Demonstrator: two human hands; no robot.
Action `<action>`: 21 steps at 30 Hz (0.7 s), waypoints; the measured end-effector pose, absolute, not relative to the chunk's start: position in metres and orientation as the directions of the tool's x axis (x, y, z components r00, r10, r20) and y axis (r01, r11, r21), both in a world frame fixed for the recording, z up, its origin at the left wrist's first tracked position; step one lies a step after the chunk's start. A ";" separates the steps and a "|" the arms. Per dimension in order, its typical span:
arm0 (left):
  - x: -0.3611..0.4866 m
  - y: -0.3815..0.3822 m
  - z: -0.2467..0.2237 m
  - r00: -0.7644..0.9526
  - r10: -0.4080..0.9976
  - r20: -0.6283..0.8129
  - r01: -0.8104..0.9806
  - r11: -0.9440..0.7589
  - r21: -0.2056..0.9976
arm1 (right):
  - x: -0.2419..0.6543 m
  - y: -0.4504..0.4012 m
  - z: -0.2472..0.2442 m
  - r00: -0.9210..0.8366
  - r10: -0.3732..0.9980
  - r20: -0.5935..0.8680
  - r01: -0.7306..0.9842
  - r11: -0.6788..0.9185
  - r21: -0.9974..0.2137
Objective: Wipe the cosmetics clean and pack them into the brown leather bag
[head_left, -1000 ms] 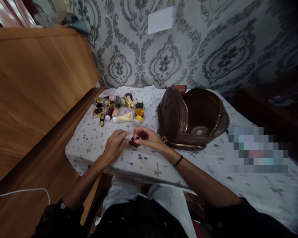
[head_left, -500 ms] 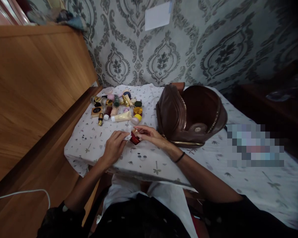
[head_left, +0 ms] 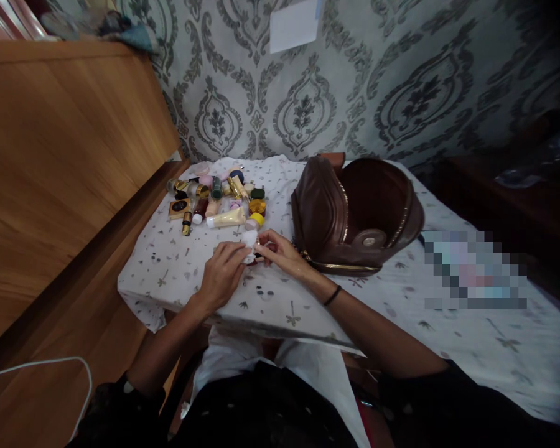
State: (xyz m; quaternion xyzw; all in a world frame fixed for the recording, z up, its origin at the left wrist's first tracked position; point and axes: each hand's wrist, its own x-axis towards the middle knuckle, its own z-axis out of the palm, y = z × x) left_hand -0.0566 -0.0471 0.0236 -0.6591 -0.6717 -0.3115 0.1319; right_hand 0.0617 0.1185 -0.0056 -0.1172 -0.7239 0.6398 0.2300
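Note:
My left hand [head_left: 224, 272] is closed on a crumpled white wipe [head_left: 249, 239], over the near part of the table. Facing it, my right hand [head_left: 280, 252] grips a small dark red, glossy container [head_left: 260, 256]. Most of that container is hidden by the wipe and my fingers, so its exact kind does not show. The wipe lies against it. Just beyond my hands are a yellow-lidded jar [head_left: 256, 221], a pale yellow tube [head_left: 226, 218] and an amber jar [head_left: 257, 206].
Several more cosmetic bottles and a gold box [head_left: 178, 209] crowd the table's back left. A brown leather bag [head_left: 317, 211] stands unzipped right of my hands. The patterned white cloth [head_left: 163, 261] covers the table. A wooden panel [head_left: 74, 118] rises at left.
The wipe has come up over the red container, which now shows much less. My left hand has shifted slightly right, closer to my right hand. The view has tilted a little.

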 end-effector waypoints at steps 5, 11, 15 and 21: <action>-0.059 -0.047 0.015 -0.100 0.802 0.589 0.965 -0.066 0.254 | 0.060 0.120 -0.007 -0.867 0.467 0.176 -0.099 0.184 -0.978; -0.070 -0.048 0.010 -0.243 0.783 0.573 0.887 -0.059 0.457 | 0.059 0.123 -0.017 -0.876 0.459 0.152 -0.103 0.130 -0.986; -0.077 -0.044 0.007 -0.370 0.798 0.475 0.779 -0.012 0.627 | 0.059 0.123 -0.018 -0.878 0.456 0.147 -0.098 0.129 -0.987; -0.081 -0.040 0.003 -0.470 0.771 0.430 0.733 0.070 0.677 | 0.060 0.121 -0.014 -0.876 0.464 0.131 -0.086 0.117 -0.989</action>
